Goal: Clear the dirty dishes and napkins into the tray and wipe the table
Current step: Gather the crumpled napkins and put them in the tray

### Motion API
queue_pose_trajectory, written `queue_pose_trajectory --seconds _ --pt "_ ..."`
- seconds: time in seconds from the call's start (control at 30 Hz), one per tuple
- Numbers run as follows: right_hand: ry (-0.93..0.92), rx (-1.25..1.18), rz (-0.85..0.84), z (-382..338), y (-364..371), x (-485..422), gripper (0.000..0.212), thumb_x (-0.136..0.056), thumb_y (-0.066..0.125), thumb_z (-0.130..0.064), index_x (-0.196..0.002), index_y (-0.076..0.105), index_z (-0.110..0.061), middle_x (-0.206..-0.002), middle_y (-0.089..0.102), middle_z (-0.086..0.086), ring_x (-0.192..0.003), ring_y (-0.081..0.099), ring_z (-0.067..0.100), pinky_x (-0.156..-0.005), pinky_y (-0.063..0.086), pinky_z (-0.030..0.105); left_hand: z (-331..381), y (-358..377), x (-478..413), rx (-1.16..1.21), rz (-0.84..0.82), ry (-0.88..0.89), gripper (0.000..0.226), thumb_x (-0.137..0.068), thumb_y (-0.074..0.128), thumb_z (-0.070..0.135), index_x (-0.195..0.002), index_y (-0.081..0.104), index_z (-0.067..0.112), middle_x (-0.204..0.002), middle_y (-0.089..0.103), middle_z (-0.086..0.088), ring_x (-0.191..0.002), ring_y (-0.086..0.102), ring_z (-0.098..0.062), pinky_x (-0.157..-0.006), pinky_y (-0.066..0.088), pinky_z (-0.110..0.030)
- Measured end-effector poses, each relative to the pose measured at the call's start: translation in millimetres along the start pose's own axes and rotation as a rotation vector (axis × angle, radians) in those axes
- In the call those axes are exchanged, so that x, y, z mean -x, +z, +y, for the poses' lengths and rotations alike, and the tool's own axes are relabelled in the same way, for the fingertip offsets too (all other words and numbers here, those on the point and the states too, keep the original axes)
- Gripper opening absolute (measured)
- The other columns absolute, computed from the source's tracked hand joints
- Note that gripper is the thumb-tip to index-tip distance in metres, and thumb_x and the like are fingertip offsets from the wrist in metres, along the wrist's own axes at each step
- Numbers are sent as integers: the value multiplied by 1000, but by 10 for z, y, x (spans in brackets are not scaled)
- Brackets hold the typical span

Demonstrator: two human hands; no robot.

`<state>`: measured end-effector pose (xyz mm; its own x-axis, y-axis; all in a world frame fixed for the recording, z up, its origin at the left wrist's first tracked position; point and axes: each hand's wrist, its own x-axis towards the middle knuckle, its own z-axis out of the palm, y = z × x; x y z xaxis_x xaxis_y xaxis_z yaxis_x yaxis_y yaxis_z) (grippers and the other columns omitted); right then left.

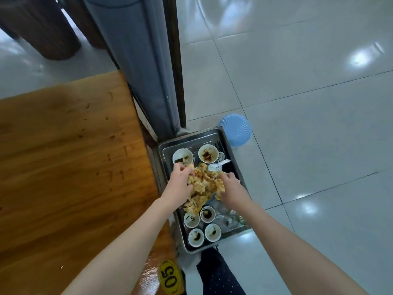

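A metal tray [231,154] sits low to the right of the wooden table [70,167]. It holds several dirty white bowls, such as one at its far end [208,153] and one at its near end [213,232], plus clear glasses [230,219]. Over the tray's middle lies a heap of crumpled, orange-stained napkins [204,184]. My left hand [180,184] grips the heap's left side and my right hand [230,187] grips its right side. The tabletop shows scattered brown stains and crumbs.
A blue plastic stool [237,128] stands just beyond the tray on the glossy tiled floor [308,103]. A grey padded bench back [144,67] runs along the table's far right edge. A yellow "05" tag [170,276] is on the table's near corner.
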<state>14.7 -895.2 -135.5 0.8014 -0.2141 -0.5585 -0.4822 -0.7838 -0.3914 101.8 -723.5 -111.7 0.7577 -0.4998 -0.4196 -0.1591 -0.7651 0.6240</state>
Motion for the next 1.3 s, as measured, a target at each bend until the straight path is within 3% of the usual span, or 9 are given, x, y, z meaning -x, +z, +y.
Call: queue_pose_trajectory --seconds 0.17,0.37,0.47,0.57,0.7,0.83,1.3 --pt "12 34 -30 267 -146 -261 45 -88 51 0 -128 45 -18 -122 43 5 -101 51 24 -82 50 39 74 204 -186 66 28 -63 28 -87 58 0 -98 51 24 -113 32 3 -101 47 -15 -82 46 -26" --pt "2 29 -25 573 -325 -382 34 -89 53 -5 -122 49 -15 -120 47 8 -99 53 26 -78 46 34 195 479 -389 117 -4 -107 26 -88 59 2 -103 54 23 -110 34 3 -101 49 -16 -83 43 -23" --pt "10 49 -5 651 -385 -399 39 -91 51 -6 -129 47 -18 -122 46 7 -98 55 25 -71 42 30 252 558 -414 133 -72 -119 31 -88 66 11 -116 58 23 -125 35 3 -109 50 -17 -92 46 -28" --pt "-27 20 27 663 -441 -397 40 -93 49 -6 -130 47 -18 -120 48 7 -96 55 25 -70 41 29 294 559 -388 155 -96 -130 41 -87 68 14 -125 55 26 -139 29 2 -120 45 -17 -92 41 -23" --pt "-78 -9 30 553 -541 -403 41 -91 48 -3 -129 48 -16 -119 49 8 -99 55 26 -80 46 32 322 450 -302 151 -49 -155 45 -89 66 15 -130 53 26 -141 29 3 -125 43 -17 -92 36 -18" --pt "-113 -26 28 382 -637 -377 37 -92 48 -5 -126 49 -18 -120 48 5 -100 52 22 -81 44 30 322 254 -171 141 20 -147 42 -89 65 16 -127 54 27 -139 33 3 -118 46 -12 -89 36 -15" --pt "-199 64 93 -409 -610 166 42 -91 45 -1 -131 45 -15 -126 48 7 -113 49 26 -93 47 43 57 -493 730 29 224 -141 40 -93 59 16 -132 51 23 -135 39 2 -120 48 -16 -100 46 -33"
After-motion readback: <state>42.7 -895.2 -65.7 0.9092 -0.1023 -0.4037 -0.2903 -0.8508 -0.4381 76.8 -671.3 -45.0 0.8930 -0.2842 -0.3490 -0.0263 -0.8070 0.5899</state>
